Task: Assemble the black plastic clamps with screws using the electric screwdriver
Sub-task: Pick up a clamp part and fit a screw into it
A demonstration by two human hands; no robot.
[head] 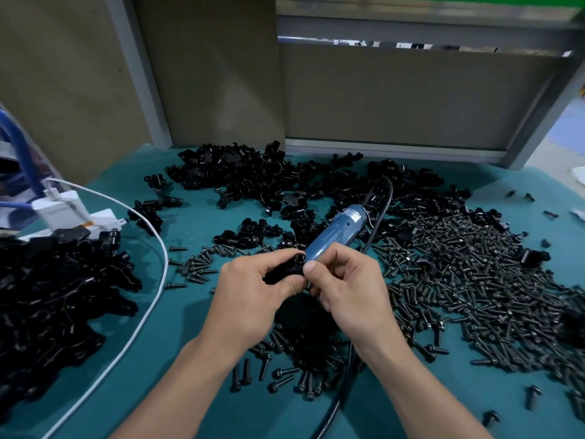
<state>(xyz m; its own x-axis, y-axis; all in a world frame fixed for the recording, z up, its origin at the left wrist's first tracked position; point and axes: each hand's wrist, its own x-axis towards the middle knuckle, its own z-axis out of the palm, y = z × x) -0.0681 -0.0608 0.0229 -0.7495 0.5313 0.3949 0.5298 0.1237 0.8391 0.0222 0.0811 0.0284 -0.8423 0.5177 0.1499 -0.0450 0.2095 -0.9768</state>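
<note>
- Teal matting [196,327] is covering the bench, with grey partition panels [395,96] standing along its far edge.
- Both hands are working just near of centre. The left hand [250,293] is gripping a black clamp [289,267] with its fingers curled round it, and the right hand [348,289] is pinching the clamp's right end between thumb and curled fingers.
- The electric screwdriver [335,232] is lying just beyond the hands, slanting away to the far right, with its black cord [380,210] looping over the parts.
- Loose clamps are heaping at far centre [247,175] and at the left [53,289], while screws [474,274] are spreading across the right and near side.
- A screw going in crooked by hand would probably be cross-threading the plastic once the driver is spinning it.
- The clamp parts may be slipping out of line, since only fingertips are holding them and nothing is bracing them.
- Reaching for the driver could be dragging its cord through the screws and scattering them; the white cable [148,312] at the left could be snagging likewise.
- Fingers are covering most of the clamp, so I cannot tell whether a screw is sitting in it.
- The hands are hiding the driver's bit end, so whether any finger is touching it is unclear.
- The picture's left edge is cutting off the left heap.
</note>
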